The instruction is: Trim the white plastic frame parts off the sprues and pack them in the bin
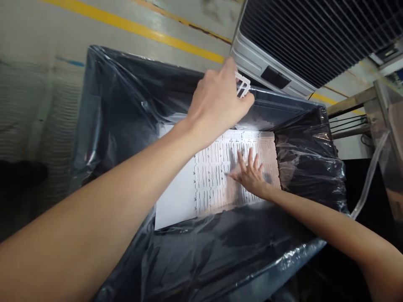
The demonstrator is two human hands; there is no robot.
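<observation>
My left hand (220, 94) is raised over the far wall of a large bin (122, 121) lined with clear plastic. Its fingers are closed on a small white plastic frame (243, 85) with openings in it; part of the frame is hidden behind the hand. Down inside the bin, my right hand (252, 176) has its fingers spread over rows of closely packed white parts (209, 180). I cannot tell whether it presses on them. A plain white sheet (176, 195) lies at the left of the rows, on the bin's floor.
Beyond the bin stands a grey machine (277, 54) with a ribbed dark panel. A wooden structure (352, 102) and a clear tube (371, 176) are at the right. A yellow line (138, 27) crosses the floor behind the bin.
</observation>
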